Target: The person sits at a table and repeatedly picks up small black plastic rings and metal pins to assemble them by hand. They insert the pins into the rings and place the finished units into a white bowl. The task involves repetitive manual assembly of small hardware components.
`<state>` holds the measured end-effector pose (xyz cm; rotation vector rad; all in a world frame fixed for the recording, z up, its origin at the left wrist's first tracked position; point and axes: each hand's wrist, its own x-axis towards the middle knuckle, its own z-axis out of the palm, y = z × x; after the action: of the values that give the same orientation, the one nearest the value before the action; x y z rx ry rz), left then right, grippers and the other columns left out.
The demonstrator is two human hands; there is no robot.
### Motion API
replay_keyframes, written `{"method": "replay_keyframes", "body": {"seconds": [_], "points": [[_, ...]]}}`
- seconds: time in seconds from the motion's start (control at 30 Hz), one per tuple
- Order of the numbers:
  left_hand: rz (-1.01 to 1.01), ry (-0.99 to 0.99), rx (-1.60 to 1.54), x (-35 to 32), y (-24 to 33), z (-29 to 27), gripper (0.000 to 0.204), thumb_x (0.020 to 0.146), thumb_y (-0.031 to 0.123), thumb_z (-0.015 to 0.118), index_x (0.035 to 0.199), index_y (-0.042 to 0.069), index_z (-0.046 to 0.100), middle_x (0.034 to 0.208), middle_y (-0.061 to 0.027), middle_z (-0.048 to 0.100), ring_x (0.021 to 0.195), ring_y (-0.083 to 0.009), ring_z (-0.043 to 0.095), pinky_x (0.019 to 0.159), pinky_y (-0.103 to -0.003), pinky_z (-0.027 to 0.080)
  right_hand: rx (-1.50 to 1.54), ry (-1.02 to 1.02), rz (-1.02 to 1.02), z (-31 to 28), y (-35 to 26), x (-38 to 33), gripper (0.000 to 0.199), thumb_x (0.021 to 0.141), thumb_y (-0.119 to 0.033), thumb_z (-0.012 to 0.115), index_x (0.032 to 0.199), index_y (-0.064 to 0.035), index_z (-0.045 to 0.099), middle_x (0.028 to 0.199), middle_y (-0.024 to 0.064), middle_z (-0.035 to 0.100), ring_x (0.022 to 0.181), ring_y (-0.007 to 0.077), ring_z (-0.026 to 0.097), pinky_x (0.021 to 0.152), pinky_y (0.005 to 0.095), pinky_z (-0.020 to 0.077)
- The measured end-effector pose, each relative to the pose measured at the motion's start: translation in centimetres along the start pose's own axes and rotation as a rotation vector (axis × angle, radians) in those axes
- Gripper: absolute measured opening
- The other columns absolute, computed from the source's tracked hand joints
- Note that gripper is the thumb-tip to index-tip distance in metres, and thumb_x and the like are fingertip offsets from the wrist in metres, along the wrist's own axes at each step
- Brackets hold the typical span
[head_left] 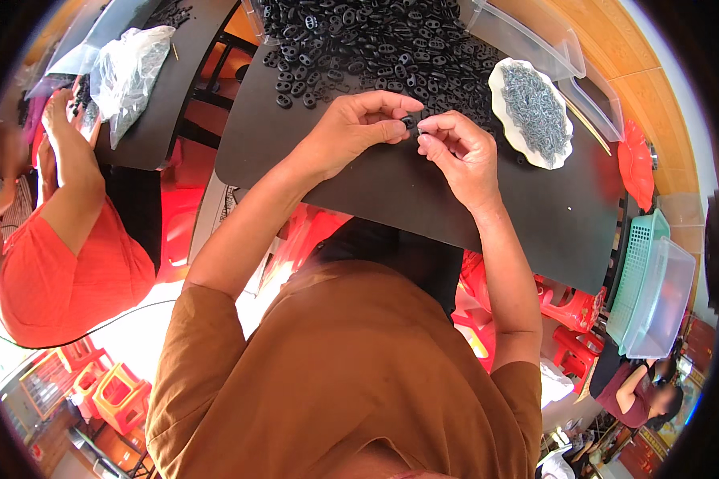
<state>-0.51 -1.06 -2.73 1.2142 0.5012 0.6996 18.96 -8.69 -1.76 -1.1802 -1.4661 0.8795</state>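
Over the near part of the dark table [423, 191], my two hands meet with their fingertips almost touching. My left hand [359, 132] pinches a small black plastic piece [408, 121] between thumb and forefinger. Thumb and forefinger of my right hand [465, 156] are pressed together close beside it; whatever they grip is too small to make out. Just beyond lies a big heap of black two-holed plastic pieces [359, 48], shaped like cord-lock parts. To the right, a white scalloped dish [499, 104] holds many small metal springs [537, 112].
Clear plastic bins [535, 40] stand along the far side. Thin sticks [587, 124] lie right of the dish, near a red scalloped dish [636, 164]. A green basket [635, 263] is lower right. At left, a person in red [80, 247] works by a plastic bag [132, 76].
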Motion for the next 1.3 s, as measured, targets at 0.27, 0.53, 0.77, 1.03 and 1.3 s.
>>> {"method": "replay_keyframes", "body": {"seconds": [0.27,0.53,0.77,1.03,1.3], "points": [[0.115,0.102,0.322,-0.1,-0.3,1.2,0.028,0.087,0.003,0.069,0.115,0.004,0.068,0.1,0.0007,0.063,0.089,-0.004,0.06,0.078,-0.021,0.051,0.062,0.009,0.038,0.0,0.1,-0.1,0.014,0.084,0.006,0.067,0.097,0.0001,0.067,0.087,0.0042,0.066,0.075,0.0088,0.065,0.063,0.0217,0.0518],[-0.026,0.128,0.091,-0.3,0.6,0.4,0.014,0.087,0.002,0.069,0.101,0.002,0.067,0.098,-0.0038,0.068,0.09,-0.0079,0.064,0.081,-0.023,0.053,-0.004,-0.002,0.01,-0.1,0.1,0.0,0.014,0.083,0.006,0.068,0.095,-0.0008,0.068,0.086,0.0036,0.067,0.072,0.0091,0.066,0.061,0.0214,0.0512],[0.068,0.144,0.072,-0.2,-0.8,1.1,0.014,0.088,0.003,0.07,0.102,0.001,0.067,0.098,-0.0053,0.07,0.089,-0.0094,0.066,0.081,-0.024,0.054,-0.042,-0.039,-0.048,0.2,0.1,0.0,0.012,0.082,0.005,0.069,0.093,-0.0005,0.068,0.084,0.0048,0.067,0.07,0.0104,0.067,0.059,0.0226,0.0519],[-0.04,0.122,0.147,-0.6,0.3,0.6,0.019,0.089,0.001,0.068,0.108,0.0,0.064,0.1,-0.0054,0.068,0.092,-0.0133,0.068,0.082,-0.025,0.055,-0.042,-0.023,-0.013,0.2,0.3,-0.1,0.013,0.082,0.005,0.069,0.094,-0.0004,0.067,0.083,0.0042,0.068,0.07,0.0097,0.067,0.059,0.0222,0.0519],[-0.062,0.118,-0.145,-0.3,0.4,0.2,0.02,0.09,0.005,0.069,0.109,0.001,0.064,0.102,-0.0061,0.067,0.094,-0.0166,0.068,0.084,-0.027,0.056,-0.012,0.015,-0.007,0.4,0.5,0.2,0.015,0.083,0.004,0.07,0.095,-0.0023,0.062,0.08,0.0021,0.068,0.069,0.0069,0.065,0.06,0.0209,0.0507]]}}
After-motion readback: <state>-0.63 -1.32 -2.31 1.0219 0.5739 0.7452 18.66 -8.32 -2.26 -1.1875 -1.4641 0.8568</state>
